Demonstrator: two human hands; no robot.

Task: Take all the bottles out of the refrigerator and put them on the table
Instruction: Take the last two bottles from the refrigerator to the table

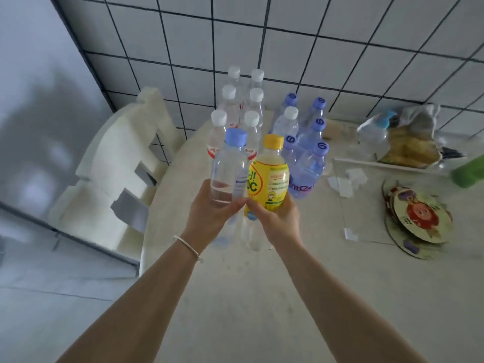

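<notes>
Wall tiles (288, 48): white, divided by a dark grid of grout lines. Table (248, 297): pale beige, faintly speckled. Clear bottle (229, 169), held near centre left: colourless with a light blue cap. Juice bottle (268, 179) beside it on the right: bright yellow, yellow cap, label with green and white print. Far-left group of water bottles (241, 111): transparent, white caps, red-marked labels. Right-hand group of bottles (309, 142): blue-tinted, lavender-blue caps bearing a dark numeral-like mark. Foam blocks (110, 174), left: off-white. Round coasters (416, 213), right: cream with a red-orange pattern. Object at right edge (468, 171): green, blurred. Bracelet (187, 247): white.
</notes>
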